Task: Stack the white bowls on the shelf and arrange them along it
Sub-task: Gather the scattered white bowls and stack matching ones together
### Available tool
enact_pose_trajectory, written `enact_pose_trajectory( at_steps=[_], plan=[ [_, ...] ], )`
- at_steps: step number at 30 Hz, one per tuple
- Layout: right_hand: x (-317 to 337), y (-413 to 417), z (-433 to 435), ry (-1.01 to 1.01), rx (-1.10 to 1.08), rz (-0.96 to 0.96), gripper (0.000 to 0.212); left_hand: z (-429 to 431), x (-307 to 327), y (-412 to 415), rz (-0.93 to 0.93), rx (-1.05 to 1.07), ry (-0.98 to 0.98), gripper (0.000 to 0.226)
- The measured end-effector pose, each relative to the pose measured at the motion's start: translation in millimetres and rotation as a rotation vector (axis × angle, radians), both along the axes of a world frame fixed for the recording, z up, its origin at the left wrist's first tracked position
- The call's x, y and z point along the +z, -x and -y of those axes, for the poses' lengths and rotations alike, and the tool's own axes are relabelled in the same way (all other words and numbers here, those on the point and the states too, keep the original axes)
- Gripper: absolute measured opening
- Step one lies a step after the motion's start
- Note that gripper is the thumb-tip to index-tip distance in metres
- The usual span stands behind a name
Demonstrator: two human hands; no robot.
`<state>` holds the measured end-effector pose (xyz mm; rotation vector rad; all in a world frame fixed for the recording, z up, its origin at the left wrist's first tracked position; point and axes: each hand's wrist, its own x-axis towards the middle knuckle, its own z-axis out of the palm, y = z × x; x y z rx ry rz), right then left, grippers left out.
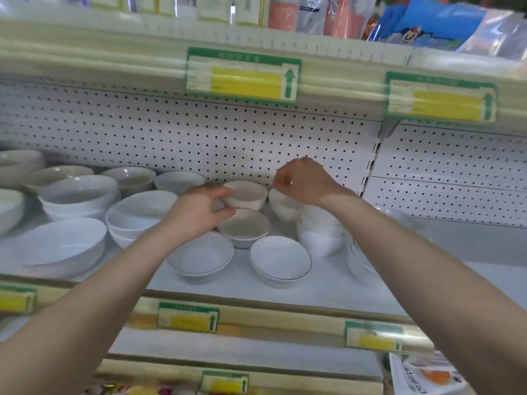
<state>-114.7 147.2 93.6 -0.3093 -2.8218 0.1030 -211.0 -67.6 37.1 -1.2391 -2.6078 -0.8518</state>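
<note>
step: gathering loose ones | left grip (199, 212) pinches small bowl (248, 195) just to its right, back of shelf (242, 283) | right grip (302, 181) curled, stack (319, 232) right below it, can't tell if it's holding | next, I reckon: lift and nest it rightward

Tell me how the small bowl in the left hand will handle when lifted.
The bowl looks glossy and glazed, so it is probably rigid, slippery and breakable. It is small, so likely light. The left hand pinches one side only, so it may tilt.
</note>
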Motion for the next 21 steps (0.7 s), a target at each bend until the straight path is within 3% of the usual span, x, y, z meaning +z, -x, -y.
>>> enact_pose_trajectory(
  at_steps=[4, 9, 13, 17, 21],
  plan=[
    [-27, -2, 40, -0.157, -0.171, 0.221, 0.015, 28, -12, -4, -0.091, -0.103, 0.015, 0.040],
    [-51, -25, 64, -0.328, -0.343, 0.343, 0.027, 46, -30, -16, -0.170, -0.204, 0.105, 0.042],
    [-65, -37, 74, -0.362, -0.474, 0.361, 0.028, 57, -40, -19, -0.123, -0.276, 0.147, 0.049],
    [-74, -39, 77, -0.351, -0.577, 0.305, 0.029, 68, -44, -24, -0.118, -0.316, 0.163, 0.073],
    [-77, -45, 75, -0.249, -0.645, 0.268, 0.024, 75, -48, -21, -0.162, -0.338, 0.136, 0.046]
  ],
)
